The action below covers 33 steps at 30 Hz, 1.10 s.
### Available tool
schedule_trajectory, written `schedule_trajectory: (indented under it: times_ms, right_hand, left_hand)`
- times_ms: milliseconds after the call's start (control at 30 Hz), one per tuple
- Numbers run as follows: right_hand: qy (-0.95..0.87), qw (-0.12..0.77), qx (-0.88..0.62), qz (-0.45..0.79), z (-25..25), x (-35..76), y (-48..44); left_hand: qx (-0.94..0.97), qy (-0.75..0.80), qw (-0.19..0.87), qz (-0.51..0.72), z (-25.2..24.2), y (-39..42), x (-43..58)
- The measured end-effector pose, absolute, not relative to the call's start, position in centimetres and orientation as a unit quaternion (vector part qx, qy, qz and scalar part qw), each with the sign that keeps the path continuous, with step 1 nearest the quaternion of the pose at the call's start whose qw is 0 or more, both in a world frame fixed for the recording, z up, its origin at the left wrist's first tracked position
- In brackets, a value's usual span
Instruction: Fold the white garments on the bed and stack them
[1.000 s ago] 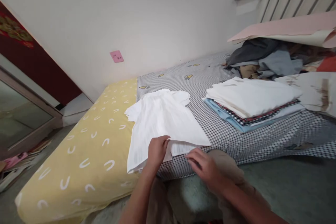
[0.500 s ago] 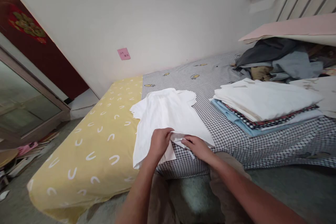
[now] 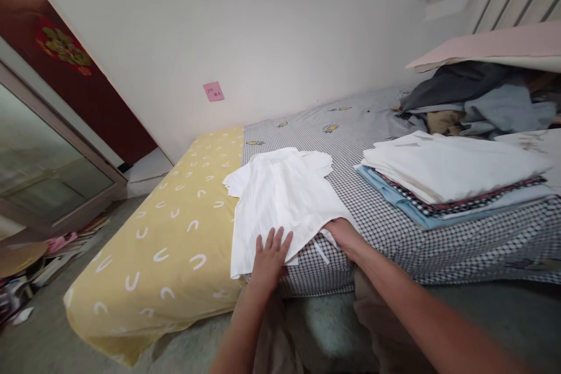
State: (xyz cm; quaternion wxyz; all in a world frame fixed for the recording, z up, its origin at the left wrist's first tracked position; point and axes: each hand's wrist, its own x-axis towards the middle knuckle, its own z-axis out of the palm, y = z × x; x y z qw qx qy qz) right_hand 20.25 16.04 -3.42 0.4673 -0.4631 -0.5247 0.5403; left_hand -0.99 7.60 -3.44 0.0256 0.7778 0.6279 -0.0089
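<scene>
A white short-sleeved shirt (image 3: 284, 193) lies spread on the bed's front edge, its hem toward me. My left hand (image 3: 270, 257) rests flat on the lower left of the shirt with the fingers spread. At the right part of the hem, my right hand (image 3: 344, 235) grips the cloth, its fingertips partly tucked under the fabric and hidden. A narrow white strip (image 3: 321, 252) hangs below the hem between the two hands, over the checked cover.
A folded stack of clothes (image 3: 451, 166), white on top, sits to the right. Behind it are a loose heap of dark and grey clothes (image 3: 464, 93) and a pink board (image 3: 491, 47). The bed has a yellow cover (image 3: 175, 234) and a checked cover (image 3: 350, 169).
My left hand has let go of the hem and now lies flat on the shirt. My right hand has moved right along the hem, and the raised hem has come down.
</scene>
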Motion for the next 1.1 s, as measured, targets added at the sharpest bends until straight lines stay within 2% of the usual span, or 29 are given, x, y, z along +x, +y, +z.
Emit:
schedule_trajectory:
  times_ms: [167, 300, 367, 433, 500, 567, 633, 733, 833, 867, 933, 1033, 1100]
  right_hand:
    - [-0.607, 0.365, -0.479, 0.519, -1.9, 20.7, 16.6]
    - [-0.730, 0.230, -0.356, 0.537, 0.5, 21.6, 16.3]
    - [-0.763, 0.198, -0.325, 0.523, 1.4, 21.5, 16.0]
    - [-0.788, 0.223, -0.370, 0.439, 1.9, 21.1, 15.9]
    - [-0.813, 0.232, -0.440, 0.303, 2.1, 20.6, 15.7]
    - [-0.831, 0.199, -0.485, 0.187, 2.1, 20.3, 15.3]
    - [-0.845, 0.140, -0.496, 0.145, 2.2, 20.7, 14.2]
    - [-0.875, 0.031, -0.431, 0.216, 2.9, 22.4, 11.8]
    - [-0.844, -0.052, -0.355, 0.399, 4.5, 24.0, 10.0]
    - [-0.819, -0.042, -0.361, 0.443, 5.1, 24.1, 10.0]
    - [-0.790, 0.053, -0.418, 0.444, 6.0, 23.5, 11.0]
    - [-0.793, 0.249, -0.492, 0.261, 5.2, 21.4, 14.5]
    - [-0.804, 0.285, -0.499, 0.152, 2.9, 20.5, 16.9]
  left_hand:
    - [0.757, 0.644, 0.070, 0.079, 0.4, 9.3, -2.0]
    - [0.729, 0.673, 0.047, 0.114, 4.9, 10.9, -2.4]
    - [0.725, 0.677, 0.043, 0.120, 6.2, 11.3, -2.3]
    - [0.725, 0.677, 0.038, 0.120, 6.9, 11.4, -2.0]
    - [0.729, 0.674, 0.032, 0.115, 7.1, 11.2, -1.5]
    - [0.741, 0.663, 0.034, 0.100, 6.7, 10.6, -1.0]
    - [0.758, 0.647, 0.045, 0.072, 5.8, 9.5, -0.8]
    - [0.782, 0.616, 0.098, 0.008, 4.2, 7.3, -1.2]
    - [0.783, 0.598, 0.171, 0.002, 3.7, 6.5, -2.0]
    - [0.776, 0.607, 0.168, 0.029, 3.9, 6.8, -2.0]
    - [0.755, 0.639, 0.100, 0.113, 4.6, 8.3, -1.5]
    - [0.723, 0.660, -0.047, 0.201, 5.1, 11.7, 0.0]
    - [0.725, 0.662, -0.066, 0.177, 4.1, 13.5, 0.5]
